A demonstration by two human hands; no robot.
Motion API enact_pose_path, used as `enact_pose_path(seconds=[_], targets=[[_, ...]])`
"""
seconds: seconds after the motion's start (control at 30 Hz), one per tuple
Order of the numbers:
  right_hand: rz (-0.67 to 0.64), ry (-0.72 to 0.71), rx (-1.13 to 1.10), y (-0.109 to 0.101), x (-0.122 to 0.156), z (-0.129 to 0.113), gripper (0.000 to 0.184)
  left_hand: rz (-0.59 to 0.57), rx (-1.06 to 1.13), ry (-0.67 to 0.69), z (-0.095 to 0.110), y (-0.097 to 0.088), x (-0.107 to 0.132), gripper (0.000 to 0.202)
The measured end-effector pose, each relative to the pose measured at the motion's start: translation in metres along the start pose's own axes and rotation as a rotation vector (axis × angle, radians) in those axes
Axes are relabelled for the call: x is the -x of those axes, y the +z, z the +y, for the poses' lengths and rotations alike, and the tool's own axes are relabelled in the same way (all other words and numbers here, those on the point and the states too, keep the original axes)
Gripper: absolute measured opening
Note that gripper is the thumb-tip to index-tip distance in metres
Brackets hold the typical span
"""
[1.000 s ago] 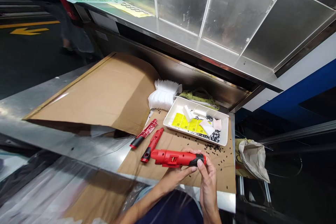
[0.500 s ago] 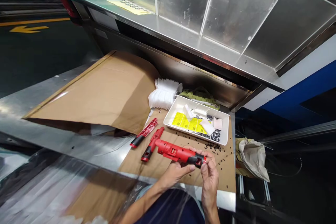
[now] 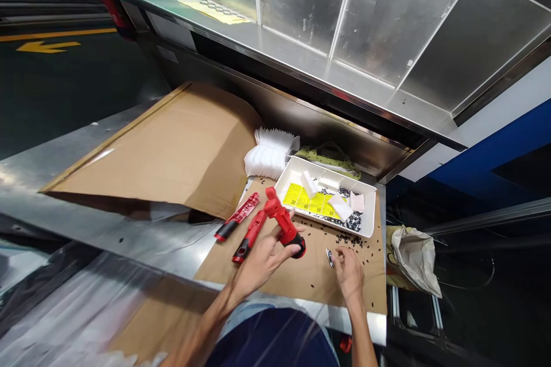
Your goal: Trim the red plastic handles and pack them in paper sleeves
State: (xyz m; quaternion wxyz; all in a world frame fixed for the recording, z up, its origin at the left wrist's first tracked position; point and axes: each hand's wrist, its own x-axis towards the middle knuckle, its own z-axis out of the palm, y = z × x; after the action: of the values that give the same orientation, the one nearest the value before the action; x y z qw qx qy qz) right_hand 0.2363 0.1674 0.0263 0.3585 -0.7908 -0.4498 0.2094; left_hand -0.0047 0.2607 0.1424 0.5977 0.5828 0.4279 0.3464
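Observation:
My left hand is closed around a red and black plastic tool housing, tilted with its black end towards me. My right hand is to the right, thumb and fingers bent at a small silver and black piece; its kind is too small to make out. Two more housing parts lie left of my left hand: a red and black shell, and beyond it another shell with its ribbed inside showing. Under both hands is a brown cardboard sheet.
Behind my hands stands a white tray with yellow labels, white blocks and small black parts. More black bits lie scattered on the cardboard. White foam sheets and a large cardboard piece are at left; a bag hangs at right.
My right hand has let go of the housing and moved slightly right and down, to the small silver and black piece. My left hand has moved left and turned the housing more upright.

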Motion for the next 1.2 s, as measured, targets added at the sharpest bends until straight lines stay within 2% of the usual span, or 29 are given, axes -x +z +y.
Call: enact_pose_path(seconds=[0.13, 0.2, 0.27, 0.37, 0.43, 0.53, 0.63, 0.7, 0.8, 0.9, 1.03, 1.13, 1.2], targets=[[0.008, 0.015, 0.032, 0.026, -0.008, 0.004, 0.011, 0.084, 0.027, -0.027, -0.003, -0.002, -0.003, 0.077], [0.033, 0.022, 0.028, 0.029, -0.009, 0.003, 0.017, 0.044, 0.186, -0.057, -0.002, 0.002, -0.003, 0.087], [0.05, 0.026, 0.002, 0.023, -0.008, 0.002, 0.025, -0.06, 0.424, -0.133, 0.001, 0.007, -0.002, 0.084], [0.034, 0.016, -0.071, -0.001, -0.001, -0.008, 0.038, -0.24, 0.773, -0.301, 0.011, 0.017, -0.002, 0.066], [0.07, -0.005, -0.204, -0.025, 0.01, -0.024, 0.041, -0.307, 0.913, -0.389, 0.019, 0.023, -0.003, 0.055], [0.303, -0.072, -0.509, -0.059, 0.035, -0.061, 0.032, -0.247, 1.001, -0.469, 0.029, 0.035, -0.001, 0.041], [0.413, -0.23, -0.66, -0.076, 0.062, -0.098, 0.049, -0.164, 1.051, -0.499, 0.037, 0.045, 0.002, 0.031], [0.427, -0.375, -0.63, -0.075, 0.075, -0.115, 0.042, -0.158, 1.096, -0.513, 0.041, 0.05, 0.006, 0.029], [0.468, -0.526, -0.474, -0.067, 0.085, -0.13, 0.026, -0.21, 1.159, -0.538, 0.044, 0.054, 0.012, 0.029], [0.497, -0.548, -0.317, -0.064, 0.087, -0.135, 0.024, -0.283, 1.178, -0.514, 0.044, 0.056, 0.017, 0.03], [0.479, -0.552, -0.213, -0.07, 0.089, -0.138, 0.024, -0.365, 1.104, -0.484, 0.042, 0.058, 0.021, 0.043], [0.485, -0.57, -0.195, -0.072, 0.089, -0.141, 0.018, -0.36, 1.089, -0.503, 0.043, 0.059, 0.023, 0.048], [0.52, -0.593, -0.171, -0.071, 0.088, -0.144, 0.013, -0.341, 1.109, -0.505, 0.047, 0.06, 0.024, 0.044]])
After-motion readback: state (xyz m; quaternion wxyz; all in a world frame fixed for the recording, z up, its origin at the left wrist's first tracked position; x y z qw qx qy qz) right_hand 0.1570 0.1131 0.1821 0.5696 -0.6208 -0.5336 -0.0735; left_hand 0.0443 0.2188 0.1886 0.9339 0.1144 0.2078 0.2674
